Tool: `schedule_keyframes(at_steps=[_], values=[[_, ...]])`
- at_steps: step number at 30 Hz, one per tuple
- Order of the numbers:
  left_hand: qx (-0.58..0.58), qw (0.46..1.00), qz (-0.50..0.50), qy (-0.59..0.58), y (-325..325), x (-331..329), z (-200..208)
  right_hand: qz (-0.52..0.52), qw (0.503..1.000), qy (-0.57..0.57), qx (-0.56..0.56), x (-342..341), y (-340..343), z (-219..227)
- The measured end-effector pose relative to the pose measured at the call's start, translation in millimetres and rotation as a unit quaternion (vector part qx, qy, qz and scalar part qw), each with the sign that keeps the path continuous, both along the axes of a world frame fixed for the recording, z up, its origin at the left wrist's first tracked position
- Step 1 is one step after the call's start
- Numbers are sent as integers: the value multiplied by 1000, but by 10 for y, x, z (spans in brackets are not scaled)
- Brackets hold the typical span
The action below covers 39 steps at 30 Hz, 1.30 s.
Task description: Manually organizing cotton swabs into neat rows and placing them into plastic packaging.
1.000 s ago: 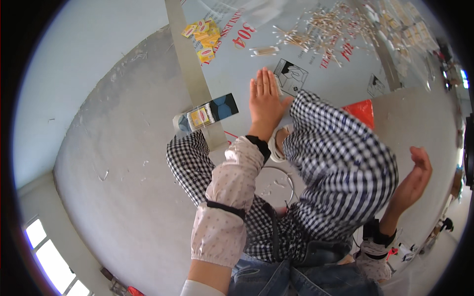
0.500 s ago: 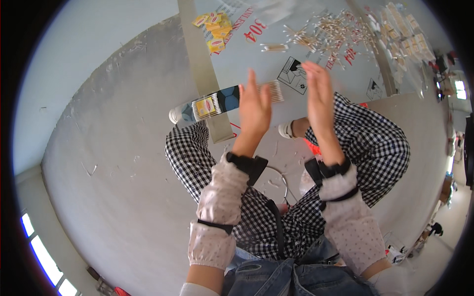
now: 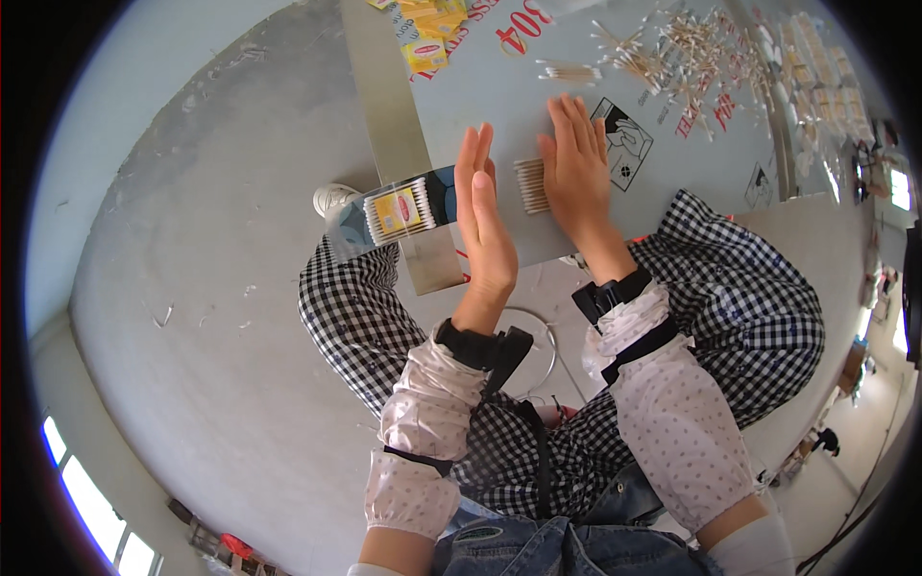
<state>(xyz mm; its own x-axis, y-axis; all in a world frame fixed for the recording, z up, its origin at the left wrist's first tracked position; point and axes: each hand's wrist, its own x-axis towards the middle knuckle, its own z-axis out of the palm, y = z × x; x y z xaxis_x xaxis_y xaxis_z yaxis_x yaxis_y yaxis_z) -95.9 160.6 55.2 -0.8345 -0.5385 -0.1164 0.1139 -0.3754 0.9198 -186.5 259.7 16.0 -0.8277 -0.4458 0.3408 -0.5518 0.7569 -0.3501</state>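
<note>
My left hand (image 3: 483, 221) is held edge-on with fingers stretched out and nothing in it. It stands at the right end of a blue-patterned clear plastic bag (image 3: 442, 194), hiding part of it. In the bag lies a flat row of cotton swabs with a yellow card (image 3: 396, 209) on top. My right hand (image 3: 579, 182) is open too, fingers straight and close together. Its thumb side is beside a neat row of cotton swabs (image 3: 530, 186) on the table, covering that row's right end; whether it touches them I cannot tell.
Farther back on the grey metal-topped table (image 3: 480, 106) lie yellow cards (image 3: 427, 55), a small bundle of swabs (image 3: 569, 72) and a large loose swab heap (image 3: 687, 58). Packed swab bundles (image 3: 821, 82) are stacked at the far right. My checkered knees flank the table's near edge.
My right hand has moved left to the swab row, closer to my left hand. My left hand has turned more edge-on, and the swab row now shows between the hands. The view has shifted slightly.
</note>
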Motion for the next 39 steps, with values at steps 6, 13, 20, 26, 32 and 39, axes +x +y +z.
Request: schedule_keyframes(at_steps=[6,13,20,26,32,39], values=[[32,999,-14,-5,101,-113,66,-10,1000,19,23,18,29,74],[30,999,-37,10,138,-139,19,-8,1000,25,13,19,-44,97],[40,999,4,3,233,-147,62,1,1000,23,-4,44,-99,126],[63,997,21,34,-29,-96,105,26,999,43,-12,6,-81,54],[-261,959,68,-89,-1160,257,92,28,999,35,-12,35,-150,32],[-631,749,76,-189,-1390,523,-189,70,997,38,2,291,-722,112]])
